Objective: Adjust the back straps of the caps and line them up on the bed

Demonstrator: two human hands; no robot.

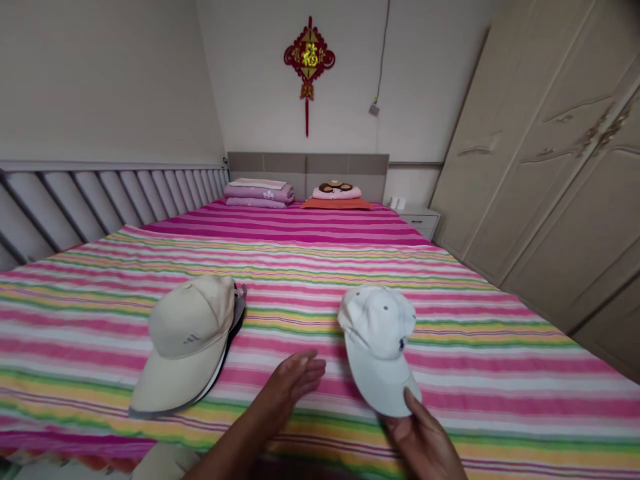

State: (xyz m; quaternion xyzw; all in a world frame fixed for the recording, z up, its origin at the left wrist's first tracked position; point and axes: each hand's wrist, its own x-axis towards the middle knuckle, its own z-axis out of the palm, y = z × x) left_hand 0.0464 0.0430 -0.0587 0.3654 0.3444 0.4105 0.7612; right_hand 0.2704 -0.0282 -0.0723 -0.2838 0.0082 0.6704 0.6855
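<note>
My right hand (pixel 425 433) pinches the brim of a white baseball cap (pixel 377 333), thumb on top and fingers underneath. The cap's brim points toward me, and a small dark logo shows on its front. My left hand (pixel 295 380) is just left of the white cap, apart from it, with fingers stretched out and nothing held. Farther left, a beige cap (pixel 193 320) with a small grey logo lies on the striped sheet (pixel 295 293); a darker brim edge shows beneath it, so another cap seems stacked under. Part of another beige cap (pixel 165 461) shows at the bottom edge, partly cut off.
At the bed's far end lie folded purple bedding (pixel 260 193) and a pink and orange pile (pixel 336 197) before the headboard (pixel 345 170). A railing (pixel 100 200) runs along the left. A wardrobe (pixel 550 167) and a nightstand (pixel 423 221) stand on the right.
</note>
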